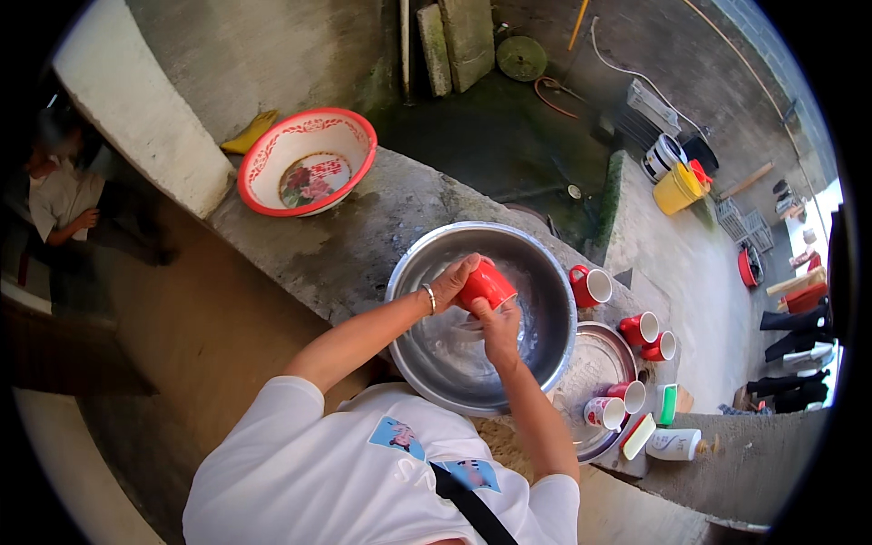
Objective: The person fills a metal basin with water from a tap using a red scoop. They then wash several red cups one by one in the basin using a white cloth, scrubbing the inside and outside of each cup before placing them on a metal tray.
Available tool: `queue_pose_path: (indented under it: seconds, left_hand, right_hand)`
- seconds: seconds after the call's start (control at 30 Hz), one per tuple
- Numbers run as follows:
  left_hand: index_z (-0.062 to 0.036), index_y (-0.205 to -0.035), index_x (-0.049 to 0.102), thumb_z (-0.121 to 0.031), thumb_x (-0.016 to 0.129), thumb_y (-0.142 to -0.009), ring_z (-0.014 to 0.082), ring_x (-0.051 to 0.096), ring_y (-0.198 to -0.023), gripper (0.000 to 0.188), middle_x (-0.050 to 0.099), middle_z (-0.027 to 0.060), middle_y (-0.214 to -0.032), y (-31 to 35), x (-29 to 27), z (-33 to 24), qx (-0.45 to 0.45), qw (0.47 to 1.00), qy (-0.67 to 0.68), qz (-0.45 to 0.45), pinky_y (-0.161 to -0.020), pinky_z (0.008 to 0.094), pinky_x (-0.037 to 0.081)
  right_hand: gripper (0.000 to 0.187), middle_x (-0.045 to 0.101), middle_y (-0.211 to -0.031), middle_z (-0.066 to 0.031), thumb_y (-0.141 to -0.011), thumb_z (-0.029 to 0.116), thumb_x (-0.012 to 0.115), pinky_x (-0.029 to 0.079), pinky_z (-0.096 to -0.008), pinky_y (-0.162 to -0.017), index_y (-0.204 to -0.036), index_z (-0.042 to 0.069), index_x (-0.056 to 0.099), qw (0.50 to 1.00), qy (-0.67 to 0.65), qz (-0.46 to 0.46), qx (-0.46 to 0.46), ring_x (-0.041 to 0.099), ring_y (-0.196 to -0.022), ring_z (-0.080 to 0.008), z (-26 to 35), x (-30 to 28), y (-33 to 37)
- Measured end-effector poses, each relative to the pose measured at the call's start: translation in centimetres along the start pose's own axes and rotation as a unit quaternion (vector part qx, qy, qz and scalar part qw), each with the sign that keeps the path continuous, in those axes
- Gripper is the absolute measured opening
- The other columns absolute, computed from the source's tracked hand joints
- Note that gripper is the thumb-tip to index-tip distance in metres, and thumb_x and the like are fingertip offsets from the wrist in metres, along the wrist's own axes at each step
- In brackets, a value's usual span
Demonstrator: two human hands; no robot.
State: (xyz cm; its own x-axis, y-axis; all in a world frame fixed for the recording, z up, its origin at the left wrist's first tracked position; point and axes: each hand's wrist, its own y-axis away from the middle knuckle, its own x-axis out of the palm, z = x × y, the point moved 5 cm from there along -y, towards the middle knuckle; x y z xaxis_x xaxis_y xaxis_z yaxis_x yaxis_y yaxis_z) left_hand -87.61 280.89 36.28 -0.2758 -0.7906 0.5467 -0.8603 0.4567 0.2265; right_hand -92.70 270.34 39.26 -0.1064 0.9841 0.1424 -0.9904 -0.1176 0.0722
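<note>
A red mug (pixel 488 284) is tilted over a large steel basin (pixel 406 363) with some water in it. My left hand (pixel 451 283), a bracelet at its wrist, grips the mug from the left. At the mug's lower right side my right hand (pixel 500 329) is closed against it, its fingers partly hidden. Right of the basin another red mug (pixel 595 286) lies with its mouth to the right. Two more red mugs (pixel 640 328) lie nearby. On a round metal tray (pixel 581 363) are a red mug (pixel 631 395) and a patterned mug (pixel 604 412).
A red-rimmed enamel basin (pixel 363 150) stands on the concrete ledge (pixel 381 245). Near the tray are a brush (pixel 639 436), a green-and-white object (pixel 668 404) and a white bottle (pixel 672 444). Beyond is a yellow bucket (pixel 677 189). A person (pixel 68 191) sits at far left.
</note>
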Motion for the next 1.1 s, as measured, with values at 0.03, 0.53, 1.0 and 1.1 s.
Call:
queue_pose_path:
  seconds: [0.03, 0.53, 1.0, 1.1]
  left_hand:
    - [-0.0143, -0.11, 0.05, -0.072, 0.049, -0.073, 0.0199, 0.058, -0.093, 0.069, 0.056, 0.0062, -0.102, 0.0, 0.3, -0.3, -0.01, 1.0, -0.007, -0.012, -0.074, 0.0402, 0.052]
    - [-0.0042, -0.109, 0.056, -0.039, 0.063, -0.079, 0.0165, 0.059, -0.091, 0.047, 0.06, 0.0091, -0.1, -0.8, 1.5, 0.4, 0.011, 0.993, -0.088, -0.081, -0.073, 0.0295, 0.05]
    - [-0.0078, -0.119, 0.049, -0.044, 0.067, -0.075, 0.0158, 0.052, -0.099, 0.059, 0.055, 0.008, -0.108, -0.4, 1.1, 0.1, 0.162, 0.948, -0.271, 0.051, -0.086, 0.0273, 0.042]
    - [-0.0058, -0.108, 0.055, -0.039, 0.068, -0.075, 0.0137, 0.055, -0.089, 0.048, 0.058, 0.0066, -0.098, -1.1, 0.6, 0.0, 0.137, 0.955, -0.265, -0.003, -0.08, 0.0276, 0.045]
  right_hand:
    - [0.051, 0.063, -0.098, -0.005, -0.074, 0.027, 0.073, 0.047, -0.0298, -0.078, -0.115, 0.003, 0.053, 0.997, 0.046, 0.025, -0.064, 0.059, -0.087, -0.0168, 0.9, 0.9, 0.5]
    - [0.044, 0.064, -0.091, -0.0051, -0.069, 0.019, 0.078, 0.047, -0.0278, -0.074, -0.104, 0.002, 0.059, 0.995, 0.063, -0.041, -0.058, 0.06, -0.082, -0.0157, -0.7, -1.3, 0.6]
    - [0.041, 0.062, -0.097, -0.0034, -0.072, 0.013, 0.075, 0.048, -0.0257, -0.068, -0.108, 0.001, 0.057, 0.972, -0.217, -0.069, 0.062, 0.059, -0.079, -0.0126, -1.0, -2.0, 0.8]
    - [0.04, 0.061, -0.103, -0.0076, -0.068, 0.013, 0.077, 0.046, -0.0292, -0.078, -0.104, 0.003, 0.06, 0.998, -0.027, -0.011, 0.053, 0.058, -0.089, -0.0175, -2.2, -2.0, 1.4]
